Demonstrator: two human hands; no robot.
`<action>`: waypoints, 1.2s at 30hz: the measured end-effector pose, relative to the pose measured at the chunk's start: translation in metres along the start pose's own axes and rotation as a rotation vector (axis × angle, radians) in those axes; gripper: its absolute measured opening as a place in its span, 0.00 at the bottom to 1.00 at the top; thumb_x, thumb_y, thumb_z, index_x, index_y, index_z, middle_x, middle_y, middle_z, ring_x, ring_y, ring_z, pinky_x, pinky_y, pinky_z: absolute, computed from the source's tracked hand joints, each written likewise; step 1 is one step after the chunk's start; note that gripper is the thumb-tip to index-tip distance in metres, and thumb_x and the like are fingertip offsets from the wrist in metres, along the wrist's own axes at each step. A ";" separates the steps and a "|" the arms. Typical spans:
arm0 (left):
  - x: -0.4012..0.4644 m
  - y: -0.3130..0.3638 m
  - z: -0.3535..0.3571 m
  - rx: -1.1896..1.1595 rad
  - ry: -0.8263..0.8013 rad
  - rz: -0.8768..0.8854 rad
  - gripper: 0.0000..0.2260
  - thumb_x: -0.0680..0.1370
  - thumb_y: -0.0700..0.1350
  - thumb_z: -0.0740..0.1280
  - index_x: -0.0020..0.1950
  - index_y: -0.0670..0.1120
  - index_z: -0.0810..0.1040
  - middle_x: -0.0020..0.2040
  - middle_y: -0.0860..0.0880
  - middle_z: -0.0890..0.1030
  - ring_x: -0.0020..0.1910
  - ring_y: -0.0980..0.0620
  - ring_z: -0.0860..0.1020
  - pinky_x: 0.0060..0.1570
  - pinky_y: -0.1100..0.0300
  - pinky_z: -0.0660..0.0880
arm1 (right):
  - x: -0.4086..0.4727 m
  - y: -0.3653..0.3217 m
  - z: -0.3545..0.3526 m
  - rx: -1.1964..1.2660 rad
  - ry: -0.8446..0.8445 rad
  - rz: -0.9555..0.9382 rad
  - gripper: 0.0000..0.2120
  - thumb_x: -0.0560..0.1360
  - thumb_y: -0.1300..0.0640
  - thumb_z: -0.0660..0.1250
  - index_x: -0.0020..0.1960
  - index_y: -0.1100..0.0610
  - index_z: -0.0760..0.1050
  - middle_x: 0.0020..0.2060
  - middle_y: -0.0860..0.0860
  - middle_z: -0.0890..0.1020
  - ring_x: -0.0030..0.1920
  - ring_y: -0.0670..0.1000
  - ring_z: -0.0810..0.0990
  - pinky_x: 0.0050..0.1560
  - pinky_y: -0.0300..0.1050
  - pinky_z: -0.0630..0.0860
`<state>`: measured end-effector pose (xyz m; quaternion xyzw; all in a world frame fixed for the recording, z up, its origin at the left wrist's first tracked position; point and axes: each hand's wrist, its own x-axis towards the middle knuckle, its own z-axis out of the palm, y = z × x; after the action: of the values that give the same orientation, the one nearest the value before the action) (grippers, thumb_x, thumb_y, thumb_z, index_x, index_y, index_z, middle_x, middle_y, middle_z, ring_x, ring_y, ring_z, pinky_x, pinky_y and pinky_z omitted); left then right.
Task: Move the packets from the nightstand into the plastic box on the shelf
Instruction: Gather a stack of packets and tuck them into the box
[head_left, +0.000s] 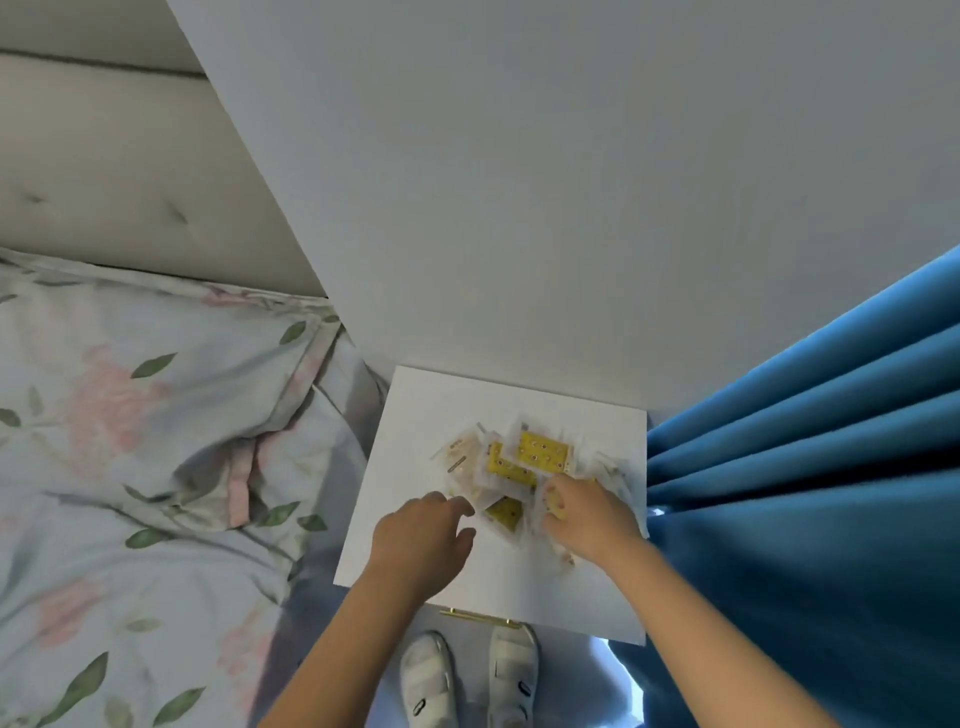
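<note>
A heap of clear packets, several with yellow boards inside, lies on the white nightstand. My left hand hovers at the heap's near left edge with its fingers loosely curled and nothing in them. On the near right side, my right hand lies on the packets with its fingers curled around some of them. The plastic box and the shelf are out of view.
A bed with floral bedding and a padded headboard fills the left. Blue curtains hang right against the nightstand. A white wall stands behind. My white shoes are below the nightstand's gold handle.
</note>
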<state>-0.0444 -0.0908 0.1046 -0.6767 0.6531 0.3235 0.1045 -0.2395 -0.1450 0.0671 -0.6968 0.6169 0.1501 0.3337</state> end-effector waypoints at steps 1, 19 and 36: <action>0.014 -0.005 0.006 0.011 -0.005 0.000 0.17 0.81 0.54 0.56 0.70 0.57 0.69 0.64 0.53 0.74 0.63 0.51 0.74 0.55 0.55 0.72 | 0.015 0.004 0.005 0.010 0.007 0.013 0.18 0.76 0.49 0.61 0.65 0.49 0.70 0.59 0.50 0.79 0.57 0.54 0.79 0.52 0.48 0.78; 0.093 -0.053 0.109 -0.064 0.053 -0.097 0.18 0.81 0.55 0.58 0.69 0.51 0.71 0.63 0.52 0.77 0.60 0.51 0.76 0.53 0.57 0.74 | 0.174 0.045 0.034 -0.187 -0.007 -0.049 0.40 0.71 0.49 0.73 0.76 0.47 0.55 0.71 0.54 0.64 0.71 0.59 0.60 0.66 0.56 0.64; 0.118 -0.053 0.095 -0.223 0.052 -0.245 0.17 0.81 0.54 0.59 0.67 0.50 0.72 0.61 0.53 0.77 0.57 0.52 0.77 0.52 0.56 0.76 | 0.181 0.038 0.031 -0.175 -0.065 -0.085 0.32 0.68 0.50 0.75 0.67 0.51 0.63 0.59 0.51 0.76 0.61 0.57 0.74 0.58 0.48 0.66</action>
<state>-0.0304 -0.1270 -0.0512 -0.7667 0.5285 0.3610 0.0504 -0.2341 -0.2625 -0.0786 -0.7436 0.5601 0.2115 0.2977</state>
